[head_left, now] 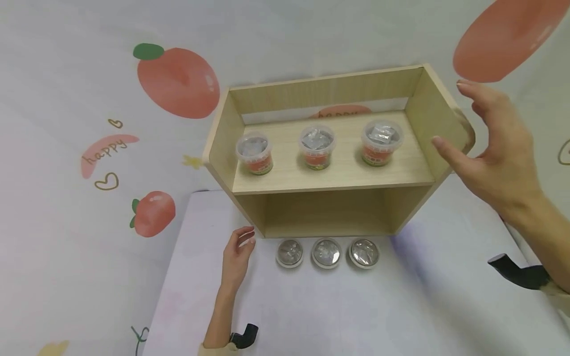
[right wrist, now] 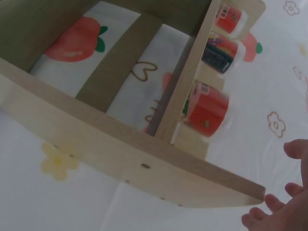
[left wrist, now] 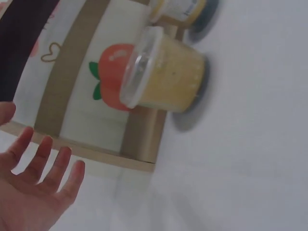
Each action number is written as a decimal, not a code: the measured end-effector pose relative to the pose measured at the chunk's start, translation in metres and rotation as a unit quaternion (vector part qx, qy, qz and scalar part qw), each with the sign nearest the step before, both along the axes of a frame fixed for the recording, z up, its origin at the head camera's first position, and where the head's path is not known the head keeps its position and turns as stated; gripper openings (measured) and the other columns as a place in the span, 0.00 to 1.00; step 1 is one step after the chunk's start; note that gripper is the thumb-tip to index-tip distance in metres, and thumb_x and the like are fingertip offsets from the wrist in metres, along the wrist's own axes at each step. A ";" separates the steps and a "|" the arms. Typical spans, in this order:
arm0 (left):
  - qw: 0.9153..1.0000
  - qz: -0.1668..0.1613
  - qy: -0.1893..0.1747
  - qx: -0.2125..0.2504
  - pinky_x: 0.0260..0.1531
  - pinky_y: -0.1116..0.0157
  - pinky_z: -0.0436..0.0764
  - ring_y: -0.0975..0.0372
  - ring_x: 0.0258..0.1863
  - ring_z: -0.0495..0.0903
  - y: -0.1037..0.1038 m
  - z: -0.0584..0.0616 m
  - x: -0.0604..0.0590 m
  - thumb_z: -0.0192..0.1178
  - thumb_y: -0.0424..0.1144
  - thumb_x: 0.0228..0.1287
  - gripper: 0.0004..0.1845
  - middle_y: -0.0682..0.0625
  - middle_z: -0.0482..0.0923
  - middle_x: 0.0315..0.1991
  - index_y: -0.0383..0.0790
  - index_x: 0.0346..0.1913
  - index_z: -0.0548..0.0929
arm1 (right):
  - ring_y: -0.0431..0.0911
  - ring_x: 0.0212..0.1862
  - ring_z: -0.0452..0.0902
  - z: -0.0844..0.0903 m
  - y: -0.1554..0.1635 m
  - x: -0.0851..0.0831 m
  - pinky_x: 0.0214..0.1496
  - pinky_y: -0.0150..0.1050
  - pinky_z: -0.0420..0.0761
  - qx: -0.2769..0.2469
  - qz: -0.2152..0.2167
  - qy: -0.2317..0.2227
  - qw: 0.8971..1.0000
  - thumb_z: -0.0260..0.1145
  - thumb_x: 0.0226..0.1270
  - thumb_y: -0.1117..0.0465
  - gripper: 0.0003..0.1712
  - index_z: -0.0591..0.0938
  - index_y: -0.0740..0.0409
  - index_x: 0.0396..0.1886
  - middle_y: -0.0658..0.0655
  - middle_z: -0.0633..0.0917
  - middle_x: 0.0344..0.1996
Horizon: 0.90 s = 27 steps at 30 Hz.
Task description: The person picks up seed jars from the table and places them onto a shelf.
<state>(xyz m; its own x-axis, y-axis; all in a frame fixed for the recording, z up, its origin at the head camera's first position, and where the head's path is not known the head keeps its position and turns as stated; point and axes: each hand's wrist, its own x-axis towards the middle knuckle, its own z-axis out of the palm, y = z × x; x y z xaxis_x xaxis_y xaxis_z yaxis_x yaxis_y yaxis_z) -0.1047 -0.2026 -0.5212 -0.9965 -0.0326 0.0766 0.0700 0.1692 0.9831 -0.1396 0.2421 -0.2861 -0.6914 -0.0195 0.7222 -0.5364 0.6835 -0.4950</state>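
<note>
A light wooden two-level shelf (head_left: 334, 187) stands on the table. On its upper board sit several lidded plastic tubs in a row: a left red tub (head_left: 256, 153), a middle red tub (head_left: 317, 147) and a right red tub (head_left: 381, 142). Three more tubs stand before the shelf; one, the tub with yellowish sides (left wrist: 175, 74), shows in the left wrist view. My left hand (head_left: 238, 257) is beside the shelf's lower left corner, fingers loosely bent, holding nothing. My right hand (head_left: 503, 148) hovers by the right side panel (right wrist: 144, 163), thumb and fingers apart, with nothing in it.
The front row has a left tub (head_left: 289, 253), a middle tub (head_left: 326, 253) and a right tub (head_left: 363, 253) close to the shelf's lower front edge. A white cloth (head_left: 320, 311) covers the table. Behind rises a pale wall sheet (head_left: 178, 24) printed with fruit.
</note>
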 end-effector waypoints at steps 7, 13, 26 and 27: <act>0.998 -0.052 0.035 -0.015 0.55 0.66 0.78 0.40 0.63 0.71 0.009 -0.012 0.004 0.60 0.22 0.65 0.22 0.31 0.73 0.62 0.25 0.61 0.73 | 0.38 0.68 0.66 -0.004 0.013 -0.001 0.68 0.31 0.65 -0.017 -0.010 -0.019 1.000 0.69 0.57 0.62 0.37 0.72 0.66 0.68 0.53 0.75 0.65; 0.993 -0.082 0.070 -0.043 0.55 0.38 0.72 0.37 0.64 0.69 0.015 -0.011 0.010 0.64 0.18 0.58 0.27 0.27 0.71 0.62 0.19 0.61 0.73 | 0.39 0.66 0.69 -0.013 0.023 -0.006 0.68 0.33 0.67 -0.061 0.003 -0.065 0.996 0.68 0.53 0.76 0.39 0.73 0.62 0.68 0.51 0.75 0.65; 0.988 -0.152 0.018 -0.018 0.60 0.38 0.67 0.35 0.68 0.63 0.024 -0.015 0.018 0.68 0.19 0.53 0.35 0.25 0.64 0.68 0.18 0.66 0.67 | 0.43 0.63 0.74 -0.031 0.040 -0.010 0.60 0.25 0.72 -0.150 0.091 -0.128 0.976 0.62 0.61 0.80 0.35 0.71 0.63 0.69 0.59 0.74 0.65; 0.987 -0.156 0.012 -0.017 0.61 0.39 0.67 0.34 0.68 0.62 0.024 -0.017 0.018 0.69 0.20 0.53 0.37 0.25 0.63 0.68 0.19 0.67 0.66 | 0.43 0.63 0.74 -0.032 0.041 -0.010 0.59 0.24 0.72 -0.157 0.096 -0.134 0.974 0.61 0.62 0.79 0.34 0.71 0.63 0.69 0.59 0.74 0.65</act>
<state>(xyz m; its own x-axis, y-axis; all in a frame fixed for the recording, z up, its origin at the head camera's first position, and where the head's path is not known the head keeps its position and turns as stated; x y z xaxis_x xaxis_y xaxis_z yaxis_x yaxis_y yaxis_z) -0.0869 -0.1782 -0.5382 -0.9553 0.2796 0.0963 0.1475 0.1683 0.9746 -0.1495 0.2831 -0.3176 -0.8609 0.0259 0.5081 -0.4626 0.3757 -0.8030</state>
